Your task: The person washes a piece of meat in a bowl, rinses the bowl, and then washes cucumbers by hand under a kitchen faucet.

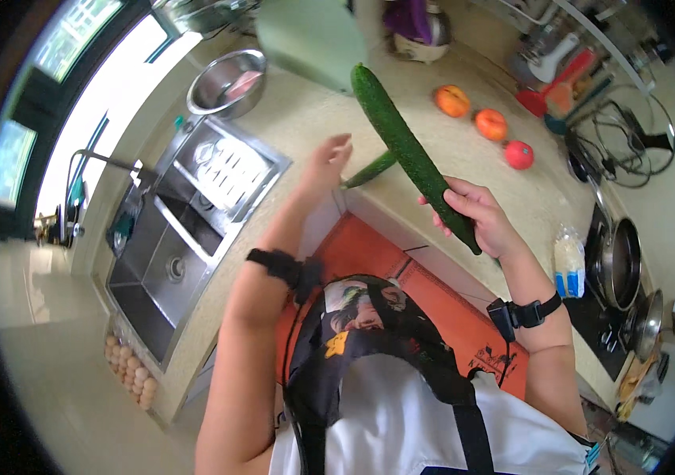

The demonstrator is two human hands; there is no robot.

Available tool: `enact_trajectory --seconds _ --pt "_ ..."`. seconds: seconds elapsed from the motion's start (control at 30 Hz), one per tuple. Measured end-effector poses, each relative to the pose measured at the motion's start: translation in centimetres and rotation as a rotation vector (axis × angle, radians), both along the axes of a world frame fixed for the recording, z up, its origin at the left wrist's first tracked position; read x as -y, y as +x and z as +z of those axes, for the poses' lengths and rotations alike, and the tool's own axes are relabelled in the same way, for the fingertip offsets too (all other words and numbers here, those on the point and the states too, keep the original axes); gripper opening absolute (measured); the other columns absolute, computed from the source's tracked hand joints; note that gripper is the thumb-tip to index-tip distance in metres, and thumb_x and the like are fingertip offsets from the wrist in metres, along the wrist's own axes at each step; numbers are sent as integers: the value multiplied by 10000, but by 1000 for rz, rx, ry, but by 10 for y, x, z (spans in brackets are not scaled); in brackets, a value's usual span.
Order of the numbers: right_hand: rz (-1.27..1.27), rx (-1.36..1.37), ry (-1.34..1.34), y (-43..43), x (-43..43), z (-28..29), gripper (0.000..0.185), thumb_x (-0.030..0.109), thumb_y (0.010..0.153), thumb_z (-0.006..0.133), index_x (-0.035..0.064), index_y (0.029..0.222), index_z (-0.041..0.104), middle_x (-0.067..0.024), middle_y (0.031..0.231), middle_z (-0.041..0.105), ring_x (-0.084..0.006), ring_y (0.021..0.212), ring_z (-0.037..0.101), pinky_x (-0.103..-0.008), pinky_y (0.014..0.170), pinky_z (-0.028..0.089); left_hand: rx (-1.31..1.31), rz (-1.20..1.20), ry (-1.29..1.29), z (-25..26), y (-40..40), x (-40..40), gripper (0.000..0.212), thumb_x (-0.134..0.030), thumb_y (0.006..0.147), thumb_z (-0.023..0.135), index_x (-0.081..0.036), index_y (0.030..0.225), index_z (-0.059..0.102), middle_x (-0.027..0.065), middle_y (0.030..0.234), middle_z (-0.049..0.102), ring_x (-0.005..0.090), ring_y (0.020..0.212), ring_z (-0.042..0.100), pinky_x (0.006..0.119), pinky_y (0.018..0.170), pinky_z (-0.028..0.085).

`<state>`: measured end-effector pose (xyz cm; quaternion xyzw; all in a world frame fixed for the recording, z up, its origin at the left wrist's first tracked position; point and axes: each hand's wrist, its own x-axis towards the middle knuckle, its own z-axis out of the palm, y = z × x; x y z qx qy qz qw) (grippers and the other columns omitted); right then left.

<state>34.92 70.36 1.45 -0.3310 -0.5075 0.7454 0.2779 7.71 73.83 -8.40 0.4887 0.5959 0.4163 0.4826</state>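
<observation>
A long dark green cucumber is held up at an angle by my right hand, which grips it near its lower end. Behind it on the beige countertop lies a second green cucumber, partly hidden by the first. My left hand is raised over the counter near that second cucumber's end. It looks blurred, its fingers are partly curled, and I see nothing in it.
A steel sink with a slotted drainer is at left, a steel bowl holding something pink beyond it. A green board stands at the back. Two orange fruits and a red one sit right of the cucumber. Pans rest far right.
</observation>
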Motion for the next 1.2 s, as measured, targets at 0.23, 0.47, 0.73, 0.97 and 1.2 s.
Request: enact_trajectory --seconds 0.23,0.47,0.73,0.97,1.2 --pt "161 186 375 -169 14 -15 393 149 879 573 24 1246 502 -47 1073 595 -92 910 550 -220 783 439 491 235 431 119 -142 97 446 -358 971 353 -38 1278 401 152 1181 531 241 1034 563 388 871 488" --pt "347 453 537 -316 45 -6 360 182 829 645 57 1156 557 -125 1013 636 -181 914 603 -294 791 461 737 568 473 91 -274 176 364 -291 967 394 3 1150 505 160 1190 541 278 1097 541 405 909 467" --pt "467 326 1011 -419 39 -24 491 274 739 719 48 1145 560 -156 1041 615 -293 942 605 -340 812 468 1061 840 412 37 -376 208 366 -283 970 375 25 1111 511 170 1184 548 277 1117 525 407 947 425" --pt "773 291 1122 -521 1 -63 489 206 722 706 44 1157 552 -160 1003 605 -295 914 596 -343 792 466 708 1364 207 1 -405 318 302 -236 939 468 -36 1149 550 51 928 553 148 885 547 317 851 473" --pt "1367 97 739 -568 87 -56 505 119 709 715 -2 1168 542 -112 971 623 -141 893 575 -271 823 438 582 1757 290 20 -277 458 323 -113 920 470 -52 1236 494 56 987 564 120 848 538 281 826 476"
